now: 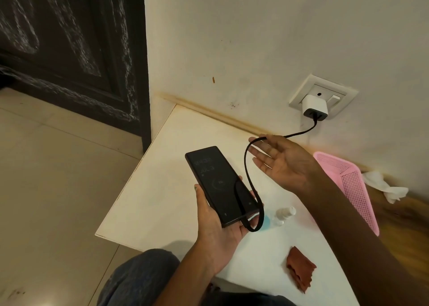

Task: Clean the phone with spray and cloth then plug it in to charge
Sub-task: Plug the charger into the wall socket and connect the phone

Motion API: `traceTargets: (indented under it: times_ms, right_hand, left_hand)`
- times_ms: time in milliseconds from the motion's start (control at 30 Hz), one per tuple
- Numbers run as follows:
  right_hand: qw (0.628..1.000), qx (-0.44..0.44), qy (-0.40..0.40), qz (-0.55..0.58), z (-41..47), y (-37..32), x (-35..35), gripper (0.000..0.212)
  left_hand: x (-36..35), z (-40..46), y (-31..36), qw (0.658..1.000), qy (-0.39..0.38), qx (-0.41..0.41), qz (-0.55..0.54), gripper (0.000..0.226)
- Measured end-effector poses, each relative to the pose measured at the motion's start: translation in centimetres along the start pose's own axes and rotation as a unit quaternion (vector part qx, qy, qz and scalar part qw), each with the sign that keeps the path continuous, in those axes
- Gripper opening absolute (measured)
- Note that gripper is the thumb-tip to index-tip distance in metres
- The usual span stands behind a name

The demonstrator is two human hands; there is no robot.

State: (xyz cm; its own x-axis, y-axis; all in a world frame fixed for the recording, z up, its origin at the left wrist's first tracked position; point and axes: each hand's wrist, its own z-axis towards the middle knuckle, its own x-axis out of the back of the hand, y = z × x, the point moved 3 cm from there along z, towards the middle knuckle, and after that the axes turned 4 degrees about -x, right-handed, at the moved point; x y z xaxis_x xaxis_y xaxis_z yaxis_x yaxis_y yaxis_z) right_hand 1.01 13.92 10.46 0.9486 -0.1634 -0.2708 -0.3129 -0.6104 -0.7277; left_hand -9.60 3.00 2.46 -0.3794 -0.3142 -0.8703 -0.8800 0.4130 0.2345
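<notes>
Head view shows the phone [220,186] held above the white surface [148,203], lying across the palm of the left hand [219,226], whose fingers curl up around its edges. Its screen is lit with a clock and what looks like a charging ring, and the black cable [246,166] loops from its lower end, so the plug appears to be in already. From there the cable rises over the fingers of the right hand [282,164], which is spread open, palm up, gripping nothing, and runs on to the white charger [315,108] seated in the wall socket [323,96]. Nearer the person, the spray bottle [284,215] lies on its side on the surface and the rust-coloured cloth [300,268] sits crumpled well apart from it; both are set down, which suggests the cleaning is finished. What seems left is only to lay the phone down on the surface and let it charge.
</notes>
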Motion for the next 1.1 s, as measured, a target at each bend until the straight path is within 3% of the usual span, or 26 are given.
traceTargets:
  times_ms: [467,800,1100]
  right_hand:
    - [0.986,0.042,0.055,0.152,-5.9,-2.7,2.2,0.012]
    - [0.976,0.103,0.161,0.106,-9.2,-3.8,6.3,0.007]
    - [0.965,0.126,0.198,0.117,-8.9,-4.0,9.0,0.008]
  left_hand:
    - [0.9,0.4,0.5,1.0,0.002,-0.019,0.013,0.08]
    - [1.1,0.5,1.1,0.997,0.045,-0.069,-0.005,0.078]
    - [0.3,3.3,2.0,0.99,0.109,-0.088,-0.015,0.087]
